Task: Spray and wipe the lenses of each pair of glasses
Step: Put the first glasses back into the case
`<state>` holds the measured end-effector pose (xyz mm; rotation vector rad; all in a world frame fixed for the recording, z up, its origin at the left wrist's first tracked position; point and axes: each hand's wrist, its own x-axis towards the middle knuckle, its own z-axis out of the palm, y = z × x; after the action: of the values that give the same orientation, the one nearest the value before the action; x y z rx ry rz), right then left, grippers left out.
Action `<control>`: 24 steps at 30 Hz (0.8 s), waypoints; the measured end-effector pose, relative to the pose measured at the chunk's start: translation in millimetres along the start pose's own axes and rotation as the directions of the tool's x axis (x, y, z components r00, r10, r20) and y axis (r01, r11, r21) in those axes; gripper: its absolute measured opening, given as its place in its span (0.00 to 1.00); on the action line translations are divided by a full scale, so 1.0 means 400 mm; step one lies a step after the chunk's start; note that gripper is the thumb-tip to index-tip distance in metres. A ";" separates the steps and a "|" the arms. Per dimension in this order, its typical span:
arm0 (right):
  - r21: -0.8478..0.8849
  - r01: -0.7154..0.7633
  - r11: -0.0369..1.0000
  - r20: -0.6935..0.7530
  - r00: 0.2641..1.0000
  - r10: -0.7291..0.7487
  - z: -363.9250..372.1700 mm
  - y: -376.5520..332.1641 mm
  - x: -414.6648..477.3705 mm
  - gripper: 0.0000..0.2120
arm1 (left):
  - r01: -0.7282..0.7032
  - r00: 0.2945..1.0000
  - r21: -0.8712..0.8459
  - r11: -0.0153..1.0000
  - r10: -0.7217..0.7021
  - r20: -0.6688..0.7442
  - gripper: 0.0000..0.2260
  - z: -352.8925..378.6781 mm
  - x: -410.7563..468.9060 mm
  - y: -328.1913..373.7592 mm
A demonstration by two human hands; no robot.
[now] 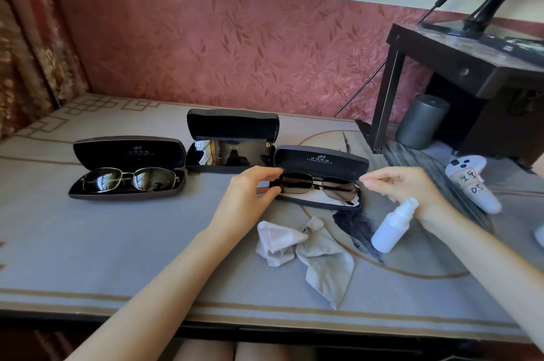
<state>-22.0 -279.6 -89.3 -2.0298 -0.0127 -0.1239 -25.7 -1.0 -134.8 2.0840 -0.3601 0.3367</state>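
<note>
Grey table (88, 242): crumpled cloth (323, 254) seen near edge, spray bottle (388, 228) laid at right. Glasses (319, 185), in right-most open case (321, 161), are pinched at left end by L hand (253, 186); R hand (406, 184) is held loose & empty just beside right end.

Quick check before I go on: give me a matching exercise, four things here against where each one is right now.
1 spray bottle
2 cleaning cloth
3 left hand
4 shield sunglasses

A in the rear middle case
B crumpled on the table mat
C lying on its side near the right hand
D pinching the glasses in the right case

Pairs: 1-C, 2-B, 3-D, 4-A
</note>
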 end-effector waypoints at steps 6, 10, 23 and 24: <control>-0.046 0.042 0.998 -0.006 0.999 -0.043 -0.048 -0.068 -0.020 0.06 | 0.014 1.000 -0.006 1.000 -0.014 -0.009 0.14 -0.010 -0.001 0.010; -0.088 0.149 0.985 0.049 0.988 -0.145 -0.049 -0.155 -0.052 0.04 | 0.028 0.999 -0.043 0.999 -0.030 -0.037 0.13 -0.030 -0.005 0.020; -0.029 0.190 0.981 0.356 0.919 -0.167 0.230 -0.296 -0.094 0.04 | 0.028 0.985 -0.074 0.997 -0.040 -0.166 0.12 -0.226 -0.085 0.018; -0.019 0.185 0.983 0.368 0.915 -0.165 0.261 -0.299 -0.092 0.04 | 0.032 0.982 -0.067 0.997 -0.044 -0.186 0.12 -0.252 -0.095 0.011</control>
<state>-57.4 -131.1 -32.0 -2.0769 -0.4310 0.1451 -71.5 87.9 -95.2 1.9754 -0.2154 0.4889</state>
